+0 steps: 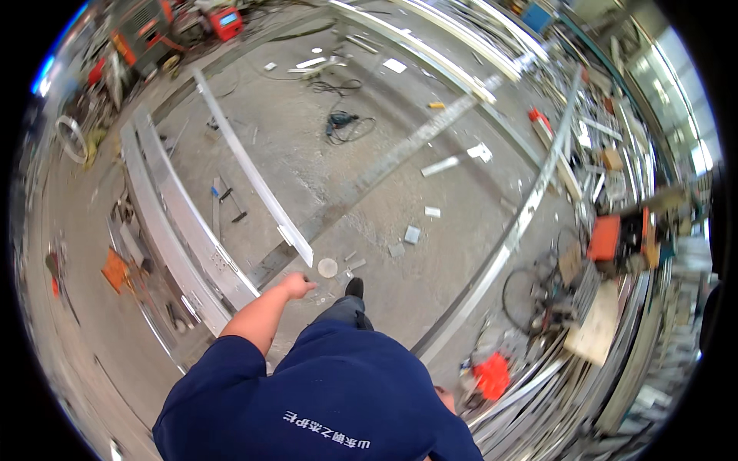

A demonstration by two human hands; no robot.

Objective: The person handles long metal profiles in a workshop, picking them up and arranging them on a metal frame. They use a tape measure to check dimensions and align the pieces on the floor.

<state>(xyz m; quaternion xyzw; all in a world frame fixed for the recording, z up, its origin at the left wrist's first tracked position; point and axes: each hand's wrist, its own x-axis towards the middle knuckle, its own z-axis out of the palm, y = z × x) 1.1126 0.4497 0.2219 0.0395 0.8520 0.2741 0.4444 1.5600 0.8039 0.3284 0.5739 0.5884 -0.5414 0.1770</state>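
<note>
My left hand (295,286) hangs over the floor at the end of my bare forearm. Its fingers look curled in; whether they hold anything is too small to make out. Just beyond it is the near end of a long pale metal bar (255,173), with a gap between hand and bar. A round light disc (327,267) and small scraps lie beside that end. To the left run two wide silver metal beams (191,223), side by side. My right hand is out of sight; only a bit of skin shows by my right side.
A dark steel crossbeam (400,146) and a long right-hand rail (523,219) form low obstacles. A corded power drill (340,121) lies on the floor ahead. A bar clamp (230,201) lies between the left beams and pale bar. Metal stock and a red bag (492,376) crowd the right.
</note>
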